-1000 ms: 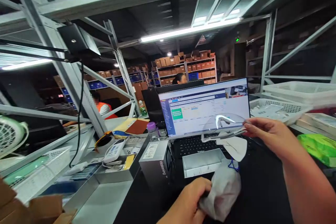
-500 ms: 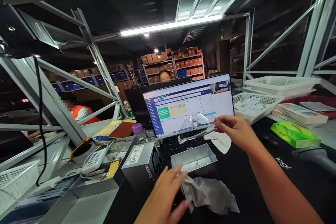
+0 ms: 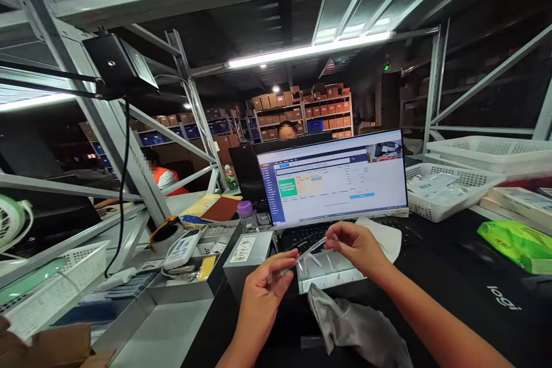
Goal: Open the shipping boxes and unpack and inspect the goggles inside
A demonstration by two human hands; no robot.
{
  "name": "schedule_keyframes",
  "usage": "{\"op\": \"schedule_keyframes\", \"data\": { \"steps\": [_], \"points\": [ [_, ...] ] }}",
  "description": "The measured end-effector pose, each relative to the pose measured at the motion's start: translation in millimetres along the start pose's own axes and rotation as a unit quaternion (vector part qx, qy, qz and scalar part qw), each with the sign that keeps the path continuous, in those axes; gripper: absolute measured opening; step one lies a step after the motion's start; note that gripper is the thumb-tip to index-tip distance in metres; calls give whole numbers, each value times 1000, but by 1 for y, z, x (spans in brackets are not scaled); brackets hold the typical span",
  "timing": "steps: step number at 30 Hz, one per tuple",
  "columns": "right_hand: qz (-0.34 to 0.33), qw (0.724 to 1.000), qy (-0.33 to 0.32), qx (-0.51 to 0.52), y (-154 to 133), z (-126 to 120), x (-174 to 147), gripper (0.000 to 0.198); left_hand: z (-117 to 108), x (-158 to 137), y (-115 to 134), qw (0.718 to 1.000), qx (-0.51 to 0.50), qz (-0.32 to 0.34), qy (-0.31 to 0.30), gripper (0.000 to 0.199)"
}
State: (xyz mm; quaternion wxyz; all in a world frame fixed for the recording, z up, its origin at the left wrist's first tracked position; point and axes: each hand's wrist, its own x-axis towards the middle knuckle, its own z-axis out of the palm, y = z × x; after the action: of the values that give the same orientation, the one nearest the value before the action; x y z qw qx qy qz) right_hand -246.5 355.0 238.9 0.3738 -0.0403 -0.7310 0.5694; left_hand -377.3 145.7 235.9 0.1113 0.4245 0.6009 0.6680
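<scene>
A pair of clear safety glasses is held up nearly edge-on between my two hands. My left hand pinches one end and my right hand grips the other with thumb and fingers. Right below them is an open grey box, partly covered by the glasses and my right hand. A grey cloth pouch lies crumpled in front of the box. Behind my right hand rests a white sheet, over part of the keyboard.
A monitor stands behind the box. To the left are a closed grey carton, a purple-capped bottle and an open grey tray. White baskets and a green packet are on the right.
The glasses have come down and towards me, turning edge-on. My left hand has left the pouch and now grips their other end. The view has shifted left.
</scene>
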Motion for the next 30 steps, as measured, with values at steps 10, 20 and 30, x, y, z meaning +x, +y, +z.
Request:
{"op": "schedule_keyframes", "data": {
  "steps": [10, 20, 30],
  "points": [
    [169, 950, -123, 233, -9, 1, -1, 48, 3, -2, 2, 983, -166, -66, 39, 49],
    [106, 977, -158, 100, -13, -27, 1, 43, -9, 4, 2, 991, -37, -130, -17, 49],
    [-221, 944, -108, -222, -69, -26, -36, 19, -19, -28, 15, 978, 152, 66, -123, 104]
  ]
}}
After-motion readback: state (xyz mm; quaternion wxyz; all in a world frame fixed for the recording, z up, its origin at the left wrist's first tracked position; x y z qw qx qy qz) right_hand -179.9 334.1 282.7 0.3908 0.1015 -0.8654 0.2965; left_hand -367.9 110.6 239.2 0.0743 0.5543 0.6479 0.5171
